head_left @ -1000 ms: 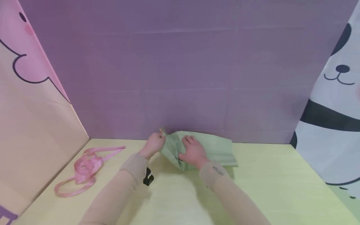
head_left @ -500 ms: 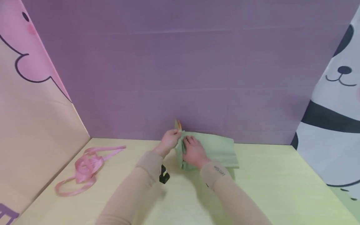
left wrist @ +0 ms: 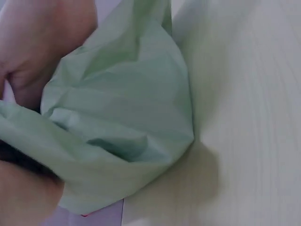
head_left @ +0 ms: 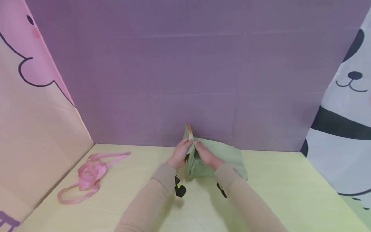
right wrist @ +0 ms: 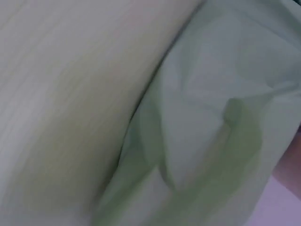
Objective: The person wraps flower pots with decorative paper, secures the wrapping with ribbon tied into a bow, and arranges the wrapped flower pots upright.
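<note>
A pale green sheet (head_left: 224, 154), like wrapping paper, lies folded on the table near the purple backdrop, its left end bunched upright into pleats. My left hand (head_left: 180, 153) grips that gathered end, thumb uppermost, and a strip of sheet with an orange-tinted edge pokes up above it. From the other side my right hand (head_left: 205, 154) presses against the pleats with fairly straight fingers, the two hands' fingertips close together. In the left wrist view the creased sheet (left wrist: 127, 103) bulges between parts of the hands. The right wrist view shows mostly the sheet (right wrist: 211, 117); anything inside it is hidden.
A loosely coiled pink ribbon (head_left: 90, 174) lies at the left of the pale yellow table (head_left: 278, 187). A purple backdrop (head_left: 188, 74) rises at the back edge, with printed panels at the left (head_left: 40, 122) and right (head_left: 342, 151).
My left hand has moved right, folding the sheet's left end upright against the right hand. The right hand has turned from lying flat on the sheet to pressing the pleats from the side.
</note>
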Available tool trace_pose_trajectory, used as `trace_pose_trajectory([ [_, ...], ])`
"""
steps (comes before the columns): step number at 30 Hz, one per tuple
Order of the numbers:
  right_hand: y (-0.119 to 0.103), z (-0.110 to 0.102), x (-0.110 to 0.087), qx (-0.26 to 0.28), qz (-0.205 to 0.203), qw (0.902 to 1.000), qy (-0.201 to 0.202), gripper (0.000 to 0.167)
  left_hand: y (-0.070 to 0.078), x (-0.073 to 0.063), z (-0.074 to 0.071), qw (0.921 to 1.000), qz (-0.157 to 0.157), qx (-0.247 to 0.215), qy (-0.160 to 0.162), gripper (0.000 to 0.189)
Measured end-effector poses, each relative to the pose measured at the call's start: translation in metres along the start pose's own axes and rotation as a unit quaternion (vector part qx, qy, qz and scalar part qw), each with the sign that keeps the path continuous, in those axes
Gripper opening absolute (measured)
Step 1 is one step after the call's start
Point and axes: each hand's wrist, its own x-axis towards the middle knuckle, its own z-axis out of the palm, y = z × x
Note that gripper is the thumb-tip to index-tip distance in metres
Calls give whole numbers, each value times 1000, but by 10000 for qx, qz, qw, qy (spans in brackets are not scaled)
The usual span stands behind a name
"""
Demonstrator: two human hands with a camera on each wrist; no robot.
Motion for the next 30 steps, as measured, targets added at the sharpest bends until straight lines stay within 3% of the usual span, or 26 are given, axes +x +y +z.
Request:
trace_pose_trajectory([
  [3,-4,-3,-1,666,302,9971,-212,75,-1,-1,0,9991,36,418,-13,20],
  [5,-6,-3,0,843,486,9948,-308,83,-1,-1,0,9973,54,723,-71,20],
  [8,-7,-4,2,973,429,9933,-446,87,0,-2,1,9934,136,1121,-192,22],
  [12,-7,-5,2,1014,414,9932,-404,86,3,-3,1,9819,255,1852,-292,28],
  [15,-5,-7,4,1352,331,9896,-359,83,5,-5,1,9723,260,2298,-345,30],
  [18,-3,-10,8,2035,90,9781,-432,75,5,-6,0,9644,287,2600,-394,31],
  [23,-3,-14,10,3123,-156,9467,-779,73,2,-5,-4,9477,519,3116,-454,25],
  [30,1,-21,7,3606,-34,9283,-902,79,-5,-5,-5,9187,1008,3754,-695,12],
])
